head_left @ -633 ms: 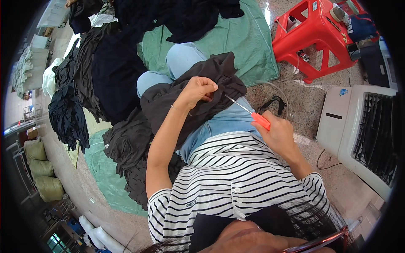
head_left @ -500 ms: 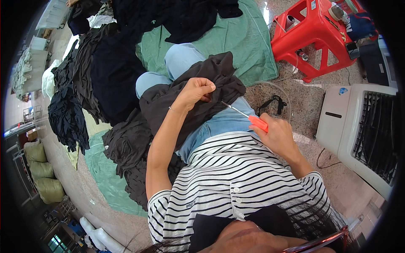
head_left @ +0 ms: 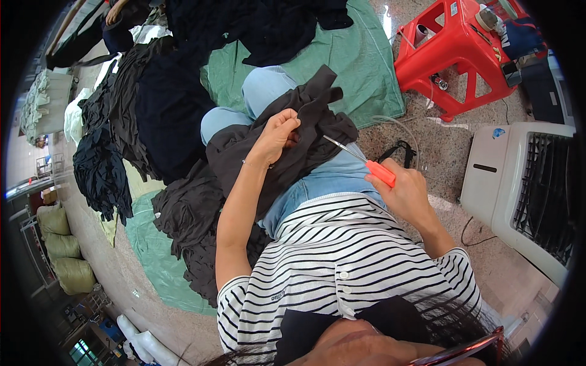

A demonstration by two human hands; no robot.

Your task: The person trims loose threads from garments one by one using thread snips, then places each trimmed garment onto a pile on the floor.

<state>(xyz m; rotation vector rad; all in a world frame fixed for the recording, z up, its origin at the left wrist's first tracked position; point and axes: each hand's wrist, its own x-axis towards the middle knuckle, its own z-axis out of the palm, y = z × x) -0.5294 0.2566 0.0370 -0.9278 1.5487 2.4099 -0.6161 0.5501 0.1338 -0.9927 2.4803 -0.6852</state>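
A dark brown-grey garment [head_left: 244, 149] lies bunched across my lap. My left hand [head_left: 278, 137] pinches a bit of it, thumb and fingertips pressed together. Part of the cloth [head_left: 318, 82] sticks up just beyond that hand. My right hand [head_left: 406, 192] is closed round the orange-red handle of small, slim scissors [head_left: 379, 172]. Their thin metal blades [head_left: 345, 148] point up and left toward the garment, with the tips close to the cloth; whether they touch it I cannot tell.
More dark clothes [head_left: 189, 198] are heaped at my left, and navy cloth [head_left: 168, 104] lies beyond. A green sheet [head_left: 360, 67] is spread underneath. To the right stand a red plastic stool [head_left: 452, 52] and a white air cooler [head_left: 494, 177]. Another person's hand [head_left: 113, 13] shows at the far left.
The garment's far end has risen and spread upward. My left hand has shifted slightly left, and the scissors have turned a little. The other person's arm has come further into view.
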